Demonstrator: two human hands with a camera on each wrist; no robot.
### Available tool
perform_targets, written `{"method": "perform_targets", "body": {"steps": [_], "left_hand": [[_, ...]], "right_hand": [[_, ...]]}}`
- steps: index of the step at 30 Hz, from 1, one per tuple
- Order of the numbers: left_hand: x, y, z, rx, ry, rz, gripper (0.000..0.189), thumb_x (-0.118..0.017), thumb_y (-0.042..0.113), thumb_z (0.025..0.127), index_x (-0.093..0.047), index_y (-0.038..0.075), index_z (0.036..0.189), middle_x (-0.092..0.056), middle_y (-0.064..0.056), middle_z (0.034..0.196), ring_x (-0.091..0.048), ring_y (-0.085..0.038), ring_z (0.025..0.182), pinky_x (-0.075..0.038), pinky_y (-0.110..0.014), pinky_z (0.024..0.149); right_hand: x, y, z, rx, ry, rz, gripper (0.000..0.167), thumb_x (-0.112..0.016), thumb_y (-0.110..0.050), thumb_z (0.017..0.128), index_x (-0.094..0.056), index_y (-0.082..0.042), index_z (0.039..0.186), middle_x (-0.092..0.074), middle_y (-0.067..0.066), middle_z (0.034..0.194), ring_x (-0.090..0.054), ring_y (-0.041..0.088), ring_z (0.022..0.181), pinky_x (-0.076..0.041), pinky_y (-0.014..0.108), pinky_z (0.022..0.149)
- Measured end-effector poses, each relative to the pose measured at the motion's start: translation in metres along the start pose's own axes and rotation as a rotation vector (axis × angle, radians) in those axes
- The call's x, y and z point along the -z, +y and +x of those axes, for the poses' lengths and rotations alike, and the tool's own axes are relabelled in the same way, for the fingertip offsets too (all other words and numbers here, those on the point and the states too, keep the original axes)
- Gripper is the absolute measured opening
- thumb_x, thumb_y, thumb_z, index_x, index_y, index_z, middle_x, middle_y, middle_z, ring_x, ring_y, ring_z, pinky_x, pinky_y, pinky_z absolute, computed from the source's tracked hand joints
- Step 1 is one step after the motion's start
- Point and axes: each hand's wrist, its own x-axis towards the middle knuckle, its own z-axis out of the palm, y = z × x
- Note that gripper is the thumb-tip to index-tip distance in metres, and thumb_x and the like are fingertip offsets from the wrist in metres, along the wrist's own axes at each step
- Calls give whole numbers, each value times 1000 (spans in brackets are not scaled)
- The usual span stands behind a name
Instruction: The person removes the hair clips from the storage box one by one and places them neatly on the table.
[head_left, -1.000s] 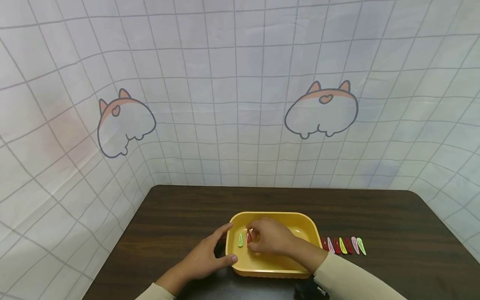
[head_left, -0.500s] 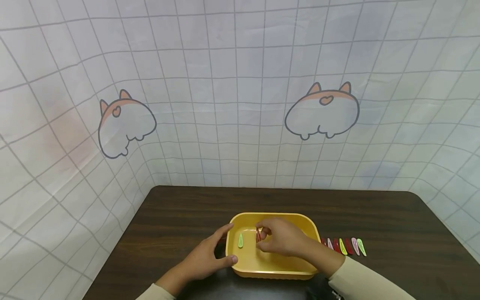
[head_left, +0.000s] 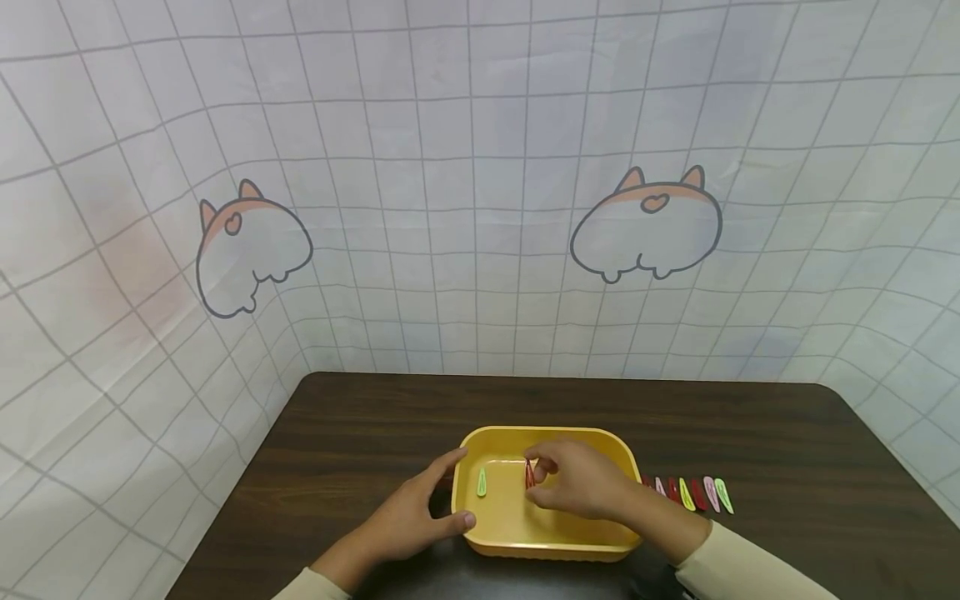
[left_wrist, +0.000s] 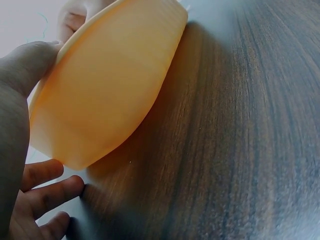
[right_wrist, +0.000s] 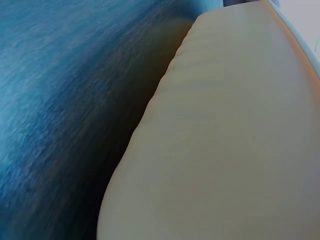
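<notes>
A yellow plastic tray [head_left: 551,552] lies on the dark table. My left hand [head_left: 408,512] rests on its left end, fingers spread along the outside and thumb at the near rim; the left wrist view shows this hand [left_wrist: 42,202] against the outer wall. Inside the tray, my right hand [head_left: 581,479] pinches a red snap hair clip [head_left: 529,473] between thumb and fingers. A green hair clip [head_left: 482,482] lies to its left on the tray floor. The right wrist view holds only the tray's outer wall [right_wrist: 215,135] close up, with the hand out of sight.
Right of the tray, several snap clips lie in a row on the table, among them a yellow clip [head_left: 687,494], a pink clip [head_left: 711,493] and a green clip [head_left: 723,495]. My right forearm crosses the tray's right rim. A white gridded curtain [head_left: 450,208] surrounds the table.
My right hand has moved rightward inside the tray with the red hair clip, away from the green one. The left hand has stayed on the tray's left end.
</notes>
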Motion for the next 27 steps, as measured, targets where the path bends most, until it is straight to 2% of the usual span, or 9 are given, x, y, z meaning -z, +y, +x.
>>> {"method": "perform_targets", "body": {"steps": [10,17,24,27], "left_hand": [[0,0,-2,-2,1,2,85,-70,49,96,-24,28,164,-53,0,147,-56,-22,130,-45,-56,102],[0,-1,-1,11,-2,4,85,-70,49,96,-24,29,164,-52,0,147,-55,-23,130,-46,-56,101],[1,-2,0,5,-3,2,85,-71,49,95,-24,30,163,-52,0,148,-54,-22,131,-44,-57,104],[1,-3,0,8,-3,8,85,-71,49,95,-24,31,163,-51,0,149,-54,-22,132,-43,-57,104]], "right_hand": [[7,6,-11,0,26,-21,49,-83,-28,86,-70,-3,126,-61,-24,82,-62,14,87,-52,39,81],[13,9,-19,6,47,-52,50,-82,-28,87,-69,-4,128,-62,-25,85,-61,7,88,-53,38,85],[19,14,-27,15,81,-59,49,-82,-26,87,-70,-4,128,-64,-23,87,-63,11,92,-54,41,87],[19,14,-29,8,88,-61,48,-83,-26,86,-70,-4,128,-64,-24,86,-62,8,92,-53,42,88]]}}
